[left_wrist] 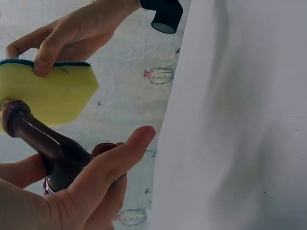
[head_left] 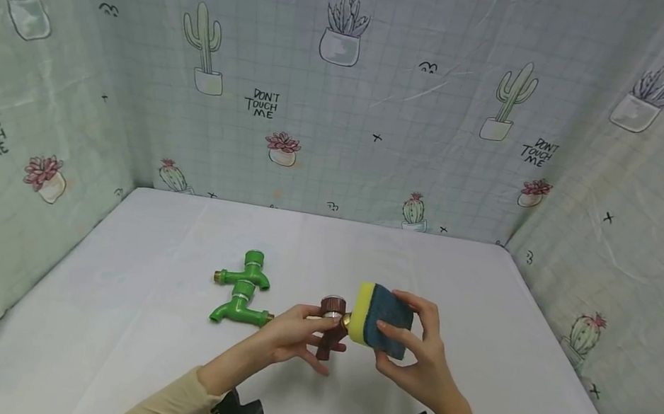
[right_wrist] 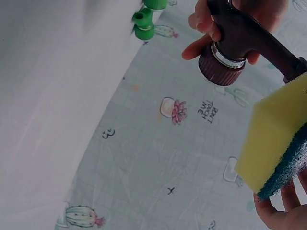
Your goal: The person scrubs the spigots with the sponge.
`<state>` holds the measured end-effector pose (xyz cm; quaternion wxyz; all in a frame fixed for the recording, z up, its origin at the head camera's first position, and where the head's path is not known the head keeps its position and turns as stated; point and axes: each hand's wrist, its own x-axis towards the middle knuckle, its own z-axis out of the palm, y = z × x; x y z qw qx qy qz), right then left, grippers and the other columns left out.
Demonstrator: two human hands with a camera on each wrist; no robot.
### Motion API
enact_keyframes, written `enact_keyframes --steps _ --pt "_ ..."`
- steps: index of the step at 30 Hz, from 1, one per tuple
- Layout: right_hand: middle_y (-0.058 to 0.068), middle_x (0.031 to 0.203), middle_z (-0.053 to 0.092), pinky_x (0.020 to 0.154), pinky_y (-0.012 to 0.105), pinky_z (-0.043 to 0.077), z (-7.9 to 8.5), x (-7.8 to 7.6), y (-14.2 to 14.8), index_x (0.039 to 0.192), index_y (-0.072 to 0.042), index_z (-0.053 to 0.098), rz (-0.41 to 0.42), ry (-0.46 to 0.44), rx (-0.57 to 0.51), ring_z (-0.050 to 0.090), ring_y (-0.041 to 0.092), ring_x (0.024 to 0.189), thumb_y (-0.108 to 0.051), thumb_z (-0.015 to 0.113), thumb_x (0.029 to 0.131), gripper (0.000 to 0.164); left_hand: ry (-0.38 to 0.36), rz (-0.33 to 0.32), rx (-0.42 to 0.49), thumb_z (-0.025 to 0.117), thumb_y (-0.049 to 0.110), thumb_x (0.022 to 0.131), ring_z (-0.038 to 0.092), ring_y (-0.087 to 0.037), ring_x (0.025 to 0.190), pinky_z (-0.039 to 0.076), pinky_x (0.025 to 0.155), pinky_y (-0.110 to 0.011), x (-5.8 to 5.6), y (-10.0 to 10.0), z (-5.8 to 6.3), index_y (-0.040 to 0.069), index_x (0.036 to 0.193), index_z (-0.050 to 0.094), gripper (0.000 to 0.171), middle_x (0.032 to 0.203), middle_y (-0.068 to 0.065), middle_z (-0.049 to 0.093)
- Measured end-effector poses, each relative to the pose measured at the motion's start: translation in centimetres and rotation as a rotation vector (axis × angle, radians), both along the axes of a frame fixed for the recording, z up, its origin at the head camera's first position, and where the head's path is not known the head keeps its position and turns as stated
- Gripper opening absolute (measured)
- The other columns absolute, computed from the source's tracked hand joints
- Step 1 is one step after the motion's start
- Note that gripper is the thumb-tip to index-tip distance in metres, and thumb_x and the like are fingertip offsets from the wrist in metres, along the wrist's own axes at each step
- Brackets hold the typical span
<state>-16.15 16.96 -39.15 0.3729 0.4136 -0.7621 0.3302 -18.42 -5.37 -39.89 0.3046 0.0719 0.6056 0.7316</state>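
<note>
My left hand (head_left: pixel 294 334) grips a dark brown tap (head_left: pixel 328 335) with a ribbed knob and a brass threaded end. In the left wrist view, fingers wrap the body of the tap (left_wrist: pixel 62 163). My right hand (head_left: pixel 422 356) holds a yellow sponge (head_left: pixel 361 311) with a dark blue-green scouring side, thumb and fingers on its edges and scouring face. The yellow face meets the brass end of the tap, as the left wrist view also shows for the sponge (left_wrist: pixel 48 93). Both things are held up over the table.
Two green taps (head_left: pixel 240 301) lie on the white table (head_left: pixel 160 324) left of my hands, one behind the other. A patterned cloth (head_left: pixel 345 116) with cactus drawings hangs behind and at both sides. Black wrist mounts (head_left: pixel 239 413) sit near both sleeves.
</note>
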Motion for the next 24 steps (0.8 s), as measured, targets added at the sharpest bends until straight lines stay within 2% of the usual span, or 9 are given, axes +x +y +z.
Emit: enact_keyframes --steps 5,7,9,13,16,21,24 --pt "0.025 0.12 0.045 0.098 0.024 0.032 0.2 0.2 -0.3 0.106 -0.021 0.063 0.013 0.039 0.019 0.034 0.03 0.116 -0.035 0.056 0.083 0.028 0.066 0.07 -0.107 0.055 0.021 0.088 0.065 -0.026 0.088 0.053 0.064 -0.05 0.1 0.2 0.0 -0.005 0.124 0.044 0.046 0.106 -0.019 0.062" --pt "0.025 0.12 0.045 0.097 0.026 0.032 0.2 0.2 -0.3 0.106 -0.021 0.063 0.006 0.061 0.028 0.035 0.031 0.114 -0.034 0.055 0.083 0.028 0.068 0.08 -0.126 0.056 0.021 0.087 0.065 -0.024 0.084 0.054 0.063 -0.048 0.2 0.2 -0.1 -0.005 0.121 0.047 0.044 0.102 -0.018 0.064" --pt "0.026 0.119 0.045 0.095 0.027 0.032 0.0 0.2 -0.4 0.107 -0.022 0.063 -0.001 0.077 0.026 0.035 0.032 0.114 -0.033 0.055 0.083 0.028 0.041 0.061 -0.111 0.055 0.02 0.087 0.065 -0.025 0.083 0.054 0.064 -0.048 0.3 0.2 -0.2 -0.006 0.119 0.049 0.042 0.098 -0.016 0.064" --pt "0.028 0.118 0.044 0.098 0.025 0.032 -0.3 0.1 -0.5 0.108 -0.023 0.062 -0.001 0.095 0.004 0.034 0.031 0.115 -0.033 0.056 0.082 0.029 -0.051 -0.037 -0.042 0.053 0.02 0.089 0.064 -0.029 0.088 0.052 0.068 -0.051 0.6 0.3 -0.5 -0.007 0.118 0.051 0.04 0.096 -0.012 0.062" --pt "0.028 0.118 0.044 0.097 0.025 0.032 -0.5 0.0 -0.4 0.108 -0.022 0.061 0.001 0.102 -0.002 0.034 0.03 0.117 -0.033 0.056 0.082 0.028 -0.085 -0.088 -0.014 0.053 0.021 0.089 0.063 -0.033 0.093 0.052 0.07 -0.052 0.7 0.3 -0.5 -0.006 0.119 0.05 0.04 0.097 -0.014 0.06" --pt "0.028 0.117 0.045 0.087 0.03 0.036 -1.0 -0.4 0.0 0.104 -0.019 0.062 0.004 0.087 -0.005 0.035 0.03 0.116 -0.034 0.056 0.082 0.027 -0.055 -0.12 -0.022 0.052 0.017 0.089 0.064 -0.03 0.09 0.052 0.07 -0.052 0.7 0.0 -0.1 -0.005 0.122 0.048 0.04 0.101 -0.016 0.062" --pt "0.028 0.117 0.045 0.085 0.031 0.036 -1.3 -0.6 0.2 0.103 -0.018 0.062 0.025 0.045 -0.034 0.037 0.029 0.116 -0.034 0.056 0.082 0.027 0.01 -0.136 -0.037 0.055 0.014 0.087 0.065 -0.024 0.086 0.052 0.068 -0.05 0.5 -0.1 0.2 -0.005 0.123 0.047 0.041 0.101 -0.016 0.064"
